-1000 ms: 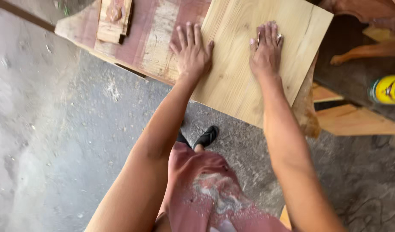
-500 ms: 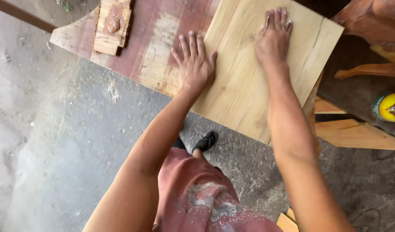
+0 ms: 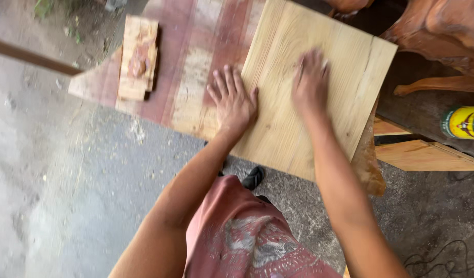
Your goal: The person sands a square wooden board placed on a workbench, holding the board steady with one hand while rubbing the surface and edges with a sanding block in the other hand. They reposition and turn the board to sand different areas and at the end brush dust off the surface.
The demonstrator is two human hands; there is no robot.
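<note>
Both hands flat on the board (image 3: 319, 98), nothing gripped. The board is pale wood, roughly square, grain running away from the person, and lies skewed on the bench (image 3: 196, 67), overhanging its near edge and right end.

Left hand (image 3: 233, 100): palm down, fingers spread and straight. It sits across the board's left edge, thumb side on the board, outer fingers on the bench's reddish planks.

Right hand (image 3: 310, 82): palm down near the board's middle, fingers extended and closer together. It is motion-blurred, so finer finger detail can't be told. The two hands are near each other, not touching.

Bench top: worn red and bare-wood planks. A small wood block (image 3: 138, 56) lies on its far-left part, well apart from the board.

Right of the board: carved reddish-brown furniture (image 3: 443, 36), a yellow-green can (image 3: 463, 122) at the frame edge, light wood pieces (image 3: 427, 154) below it.

Below the bench: grey concrete floor (image 3: 67, 195), a black sandal (image 3: 253, 177), the person's pinkish shorts (image 3: 247, 242).
</note>
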